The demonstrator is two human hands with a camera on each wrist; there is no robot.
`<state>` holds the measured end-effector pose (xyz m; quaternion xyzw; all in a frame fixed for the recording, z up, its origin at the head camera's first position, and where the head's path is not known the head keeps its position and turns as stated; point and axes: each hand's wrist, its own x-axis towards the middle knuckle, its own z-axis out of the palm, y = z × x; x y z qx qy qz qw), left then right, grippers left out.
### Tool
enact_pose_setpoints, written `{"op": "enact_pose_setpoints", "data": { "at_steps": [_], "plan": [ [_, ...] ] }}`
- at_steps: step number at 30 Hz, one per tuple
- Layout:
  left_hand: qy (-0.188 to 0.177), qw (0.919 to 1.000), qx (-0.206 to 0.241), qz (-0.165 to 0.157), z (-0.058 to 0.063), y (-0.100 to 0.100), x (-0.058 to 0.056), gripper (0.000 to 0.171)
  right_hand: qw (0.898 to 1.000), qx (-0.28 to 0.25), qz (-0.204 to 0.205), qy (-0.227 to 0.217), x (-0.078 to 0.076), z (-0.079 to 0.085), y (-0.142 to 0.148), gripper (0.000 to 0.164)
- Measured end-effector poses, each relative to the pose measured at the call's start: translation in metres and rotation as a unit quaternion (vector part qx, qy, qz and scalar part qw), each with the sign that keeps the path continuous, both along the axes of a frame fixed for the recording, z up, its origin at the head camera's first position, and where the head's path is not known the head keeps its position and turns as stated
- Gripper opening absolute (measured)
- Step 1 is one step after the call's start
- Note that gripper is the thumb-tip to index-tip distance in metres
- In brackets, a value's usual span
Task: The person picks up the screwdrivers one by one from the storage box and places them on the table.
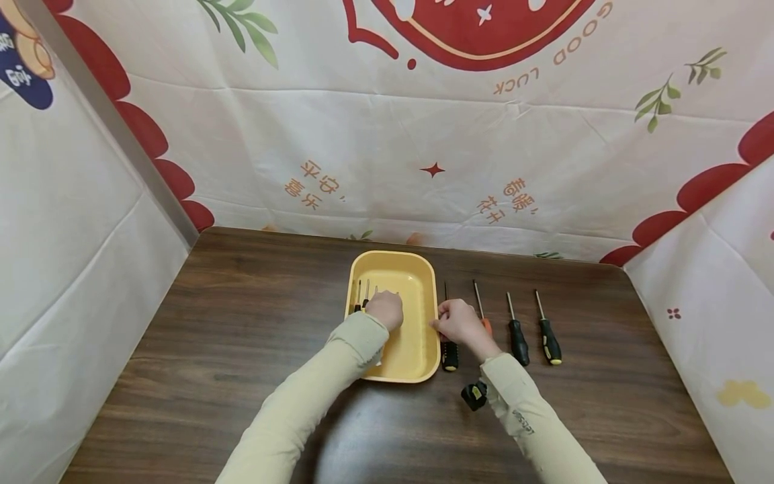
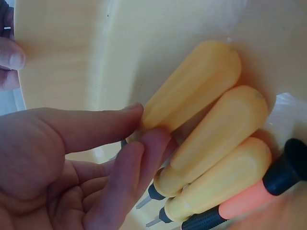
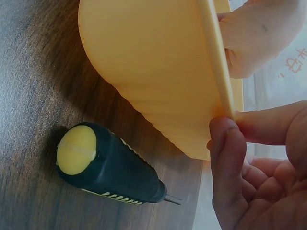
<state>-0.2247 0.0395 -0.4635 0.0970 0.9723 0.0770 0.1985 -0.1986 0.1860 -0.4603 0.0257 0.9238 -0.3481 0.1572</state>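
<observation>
A yellow tray [image 1: 416, 349] stands on the table between my hands. Inside it my left hand [image 1: 385, 310] pinches a yellow-handled screwdriver [image 2: 194, 86] near the shaft end of the handle. Two more yellow-handled screwdrivers [image 2: 219, 135] lie alongside, with an orange-and-black screwdriver [image 2: 245, 199] beyond them. At the tray's right side my right hand [image 1: 459, 321] grips the rim [image 3: 218, 57] between thumb and finger. Just below that hand, a black-and-yellow screwdriver [image 3: 112, 165] lies on the table outside the tray.
To the right of the tray lie an orange-handled screwdriver [image 1: 486, 327], a black screwdriver [image 1: 518, 343] and another black-and-yellow screwdriver [image 1: 549, 341]. A small black tape measure [image 1: 474, 395] sits by my right sleeve. Printed cloth [image 1: 375, 154] hangs behind the table.
</observation>
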Motion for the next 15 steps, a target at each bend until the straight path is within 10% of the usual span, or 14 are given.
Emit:
{"op": "enact_pose_setpoints", "data": {
  "at_steps": [15],
  "plan": [
    [-0.026, 0.9995, 0.015, -0.003, 0.0005, -0.0031, -0.0015, 0.022, 1.000, 0.002, -0.002, -0.002, -0.0007, 0.0009, -0.0006, 0.007]
  ]
}}
